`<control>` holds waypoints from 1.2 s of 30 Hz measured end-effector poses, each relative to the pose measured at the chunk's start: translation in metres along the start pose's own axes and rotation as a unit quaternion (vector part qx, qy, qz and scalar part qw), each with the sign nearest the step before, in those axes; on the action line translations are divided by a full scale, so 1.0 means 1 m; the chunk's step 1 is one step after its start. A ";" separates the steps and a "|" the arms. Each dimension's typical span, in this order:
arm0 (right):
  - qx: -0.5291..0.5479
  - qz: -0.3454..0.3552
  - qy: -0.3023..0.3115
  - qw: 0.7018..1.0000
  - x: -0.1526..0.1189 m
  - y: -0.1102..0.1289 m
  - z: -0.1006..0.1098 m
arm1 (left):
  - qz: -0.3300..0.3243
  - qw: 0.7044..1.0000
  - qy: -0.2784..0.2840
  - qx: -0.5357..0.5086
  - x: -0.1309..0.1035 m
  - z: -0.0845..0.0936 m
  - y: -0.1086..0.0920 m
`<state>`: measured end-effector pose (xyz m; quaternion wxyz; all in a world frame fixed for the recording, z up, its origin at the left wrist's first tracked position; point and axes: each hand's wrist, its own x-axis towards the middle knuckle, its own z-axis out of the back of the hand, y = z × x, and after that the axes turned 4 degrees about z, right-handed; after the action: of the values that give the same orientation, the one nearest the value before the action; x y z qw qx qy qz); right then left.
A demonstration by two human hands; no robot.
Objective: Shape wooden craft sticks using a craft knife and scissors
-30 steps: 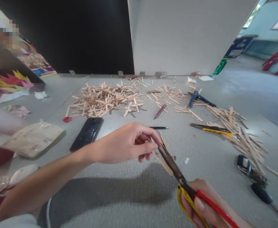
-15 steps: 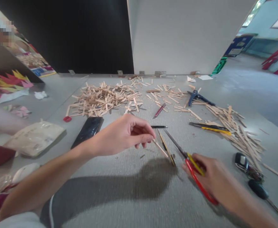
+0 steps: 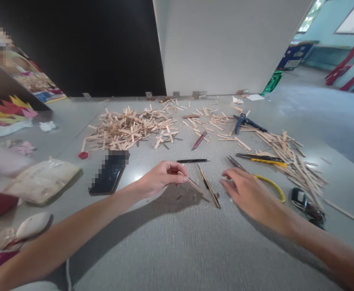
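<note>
My left hand (image 3: 164, 178) pinches one end of a thin wooden craft stick (image 3: 191, 184), which slants down to the right above the grey table. My right hand (image 3: 245, 190) has its fingers apart, over a pair of scissors (image 3: 272, 185) lying on the table. The blades and a yellow handle loop show; the hand hides the middle. Between my hands lies a slim gold-and-black tool (image 3: 207, 184) whose kind I cannot make out. Just beyond it is a black pen (image 3: 193, 161).
A heap of wooden sticks (image 3: 131, 127) lies at the back left, more sticks (image 3: 298, 165) at the right. Around are a red cutter (image 3: 199, 140), yellow-and-black cutter (image 3: 267, 159), blue hand tool (image 3: 242, 122), phone (image 3: 110, 173), car keys (image 3: 299, 198) and upright panel (image 3: 222, 48).
My right hand has let go of the scissors, which now lie farther forward on the table. My left hand has drawn slightly left with the craft stick.
</note>
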<state>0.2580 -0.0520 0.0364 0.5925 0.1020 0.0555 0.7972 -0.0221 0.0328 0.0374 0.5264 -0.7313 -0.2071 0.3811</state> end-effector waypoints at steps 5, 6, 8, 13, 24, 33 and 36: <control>0.014 0.010 0.017 1.000 0.032 0.031 -0.026 | -0.023 0.999 -0.014 -0.028 0.003 -0.003 0.017; 0.018 0.010 0.013 1.000 0.035 0.031 -0.032 | -0.023 0.999 -0.015 -0.031 0.003 -0.004 0.020; 0.029 0.005 -0.005 1.000 0.037 0.027 -0.041 | -0.011 0.999 -0.024 -0.035 0.002 -0.005 0.024; 0.075 0.000 -0.064 0.995 0.032 0.018 -0.054 | 0.032 0.995 -0.097 -0.014 0.001 -0.010 0.032; 0.199 0.165 -0.164 0.952 0.017 0.020 -0.057 | -0.023 0.995 -0.094 0.015 0.002 -0.017 0.042; 0.126 0.201 -0.179 0.955 0.015 0.021 -0.054 | -0.039 0.988 -0.135 0.068 -0.003 -0.018 0.040; 0.117 0.201 -0.183 0.955 0.013 0.021 -0.054 | -0.039 0.985 -0.147 0.086 -0.003 -0.019 0.041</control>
<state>0.2226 -0.0433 -0.0108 0.4044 0.3236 0.0175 0.8553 -0.0139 0.0043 0.0039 0.5658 -0.6106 -0.2766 0.4801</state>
